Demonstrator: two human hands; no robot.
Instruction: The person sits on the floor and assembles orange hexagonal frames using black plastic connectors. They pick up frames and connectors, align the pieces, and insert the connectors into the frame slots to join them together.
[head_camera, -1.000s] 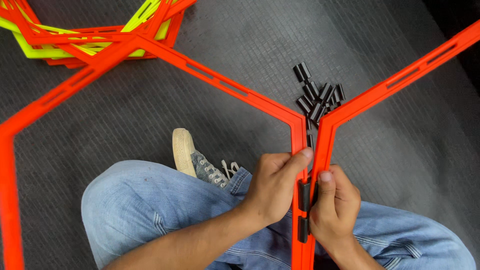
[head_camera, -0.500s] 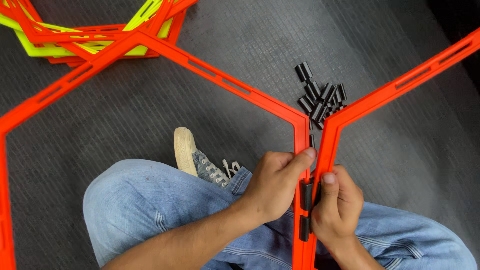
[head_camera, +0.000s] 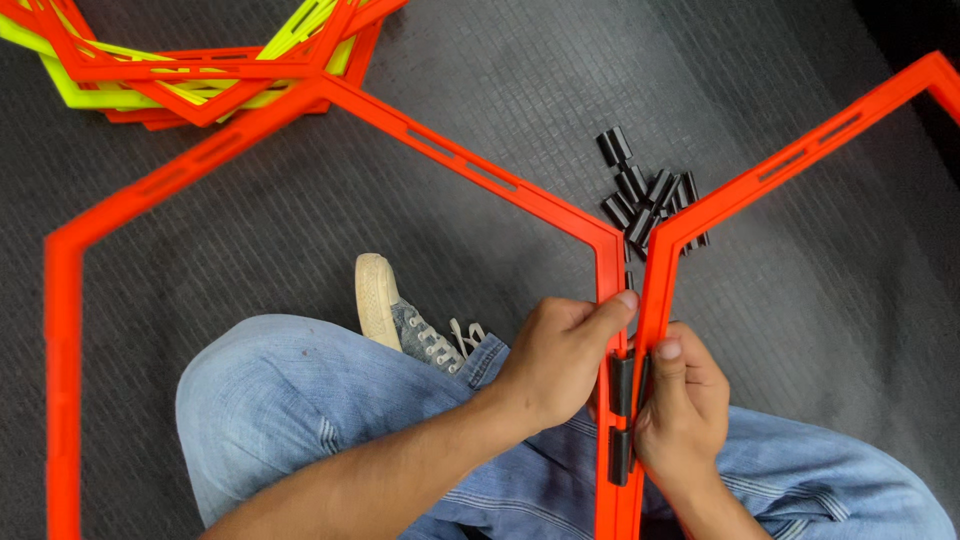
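The left hand (head_camera: 555, 365) and right hand (head_camera: 685, 410) clench around two orange frames (head_camera: 640, 300), apparently pinching a black clip (head_camera: 621, 385) across both edges. Hold those edges flush beside the clip, thumbs pressing evenly. Spare clips (head_camera: 645, 195) lie beyond it on the floor.

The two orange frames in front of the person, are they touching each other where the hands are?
Touching. The head view shows the left orange frame and right orange frame pressed side by side, with black clips spanning both between the left hand and right hand.

- I see two bright orange frames (head_camera: 470, 170), side by side.
- Black clips (head_camera: 621, 385) join them; more black clips (head_camera: 645, 190) lie loose.
- Stacked frames (head_camera: 190, 75): orange and neon yellow.
- Floor (head_camera: 300, 230): dark grey, fine grid texture.
- Jeans (head_camera: 300, 400) faded blue; shoe (head_camera: 400, 315) grey, cream toe.
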